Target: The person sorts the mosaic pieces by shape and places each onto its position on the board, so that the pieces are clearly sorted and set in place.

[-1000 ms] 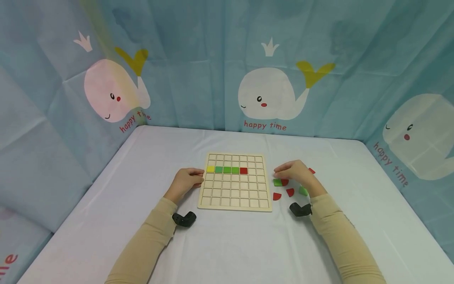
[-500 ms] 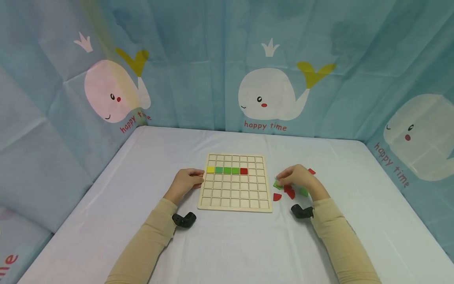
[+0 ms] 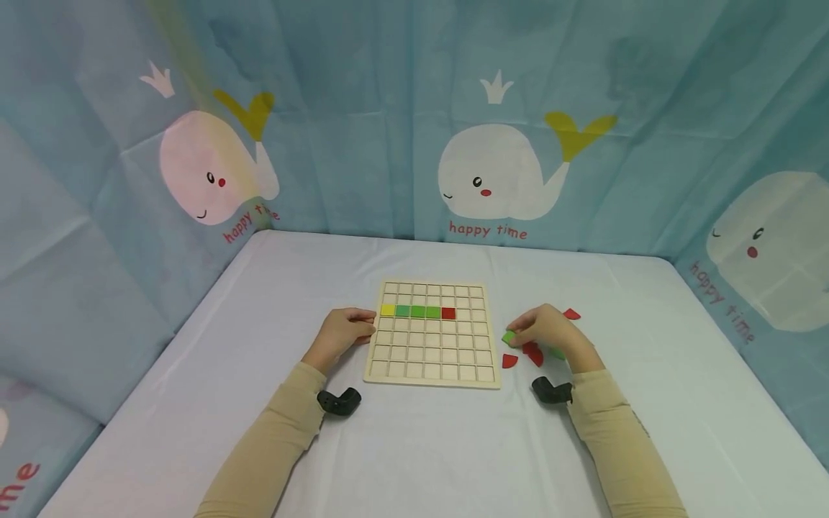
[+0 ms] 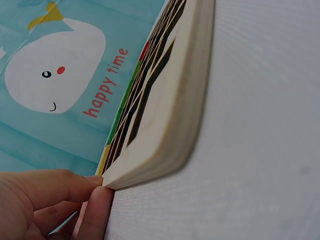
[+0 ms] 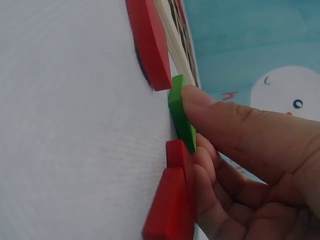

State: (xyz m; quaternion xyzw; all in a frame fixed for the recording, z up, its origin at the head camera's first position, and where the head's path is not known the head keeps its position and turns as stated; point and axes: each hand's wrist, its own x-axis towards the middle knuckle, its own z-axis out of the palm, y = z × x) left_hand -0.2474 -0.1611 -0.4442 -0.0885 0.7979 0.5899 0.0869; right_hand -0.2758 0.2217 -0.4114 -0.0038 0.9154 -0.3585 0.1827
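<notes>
A light wooden grid board [image 3: 432, 355] lies on the white table. One of its rows bears yellow [image 3: 388, 310], teal [image 3: 403, 311], green [image 3: 425, 312] and red [image 3: 448, 314] square tiles. My left hand [image 3: 340, 334] pinches the board's left edge between thumb and finger, as the left wrist view shows. To the right of the board, my right hand [image 3: 547, 331] pinches a green square tile [image 5: 180, 112], low over the cloth. Red quarter-round pieces [image 3: 509, 361] lie close by, and two red pieces [image 5: 167, 205] sit against each other under the fingers.
Beyond the right hand lies another red piece [image 3: 571, 314]. A green piece [image 3: 558, 353] is partly hidden under that hand. Black wrist devices [image 3: 340, 401] sit at both cuffs. A blue whale-print curtain [image 3: 363, 165] hangs behind the table.
My right hand has moved slightly toward me and taken hold of the green tile, which has turned. The red piece beside it has shifted nearer me. The left hand stays at the board.
</notes>
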